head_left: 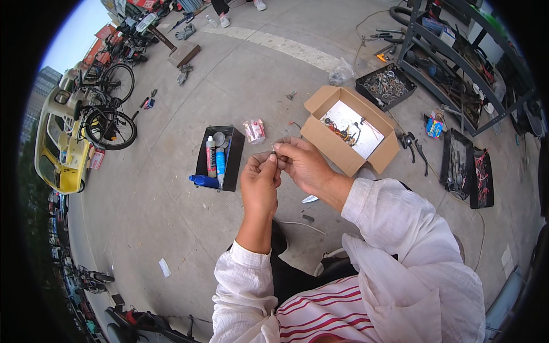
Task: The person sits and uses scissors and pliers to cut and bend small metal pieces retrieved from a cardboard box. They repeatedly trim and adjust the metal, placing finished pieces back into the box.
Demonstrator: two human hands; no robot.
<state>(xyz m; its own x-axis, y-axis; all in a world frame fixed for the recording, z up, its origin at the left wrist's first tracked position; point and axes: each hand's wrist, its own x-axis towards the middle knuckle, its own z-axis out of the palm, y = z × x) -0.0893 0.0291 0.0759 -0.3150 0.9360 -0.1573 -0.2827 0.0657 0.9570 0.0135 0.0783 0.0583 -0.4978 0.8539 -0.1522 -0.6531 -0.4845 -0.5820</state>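
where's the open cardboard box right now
In the head view, the open cardboard box sits right of centre, just beyond the right hand, with the black tray of small metal parts next to its far right side.

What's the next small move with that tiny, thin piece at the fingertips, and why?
I'd probably ease the right hand back slightly: it and the left hand meet around the tiny, thin piece, leaving little of it visible.

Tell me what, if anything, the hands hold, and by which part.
The left hand and right hand pinch a small thin piece; its kind and gripped part cannot be told.
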